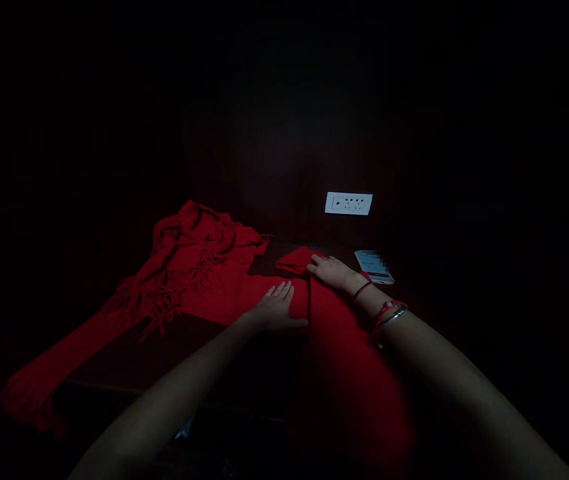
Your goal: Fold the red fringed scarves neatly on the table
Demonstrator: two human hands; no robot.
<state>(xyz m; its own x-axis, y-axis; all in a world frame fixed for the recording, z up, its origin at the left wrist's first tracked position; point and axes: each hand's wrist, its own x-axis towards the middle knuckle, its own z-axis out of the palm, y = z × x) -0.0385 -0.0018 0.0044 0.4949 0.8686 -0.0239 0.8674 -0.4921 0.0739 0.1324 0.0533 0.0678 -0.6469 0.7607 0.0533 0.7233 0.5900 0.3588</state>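
A red fringed scarf [204, 287] lies across the dark surface, bunched up with loose tassels on the left. Its smoother part runs right and then drops toward me over the front. My left hand [278, 310] rests flat on this smooth stretch, fingers extended and a ring on one of them. Just beyond and to the right, my right hand [333, 271] has its fingers bent over the scarf's folded upper part. A corner of red cloth pokes out to the left of those fingertips. The thumb of my right hand is hidden.
A phone [374, 267] with a lit screen lies to the right of my right hand. Behind it, a white socket panel [349, 203] is set in the dark wall. The surface's front edge shows faintly at lower left. Most surroundings are too dark to make out.
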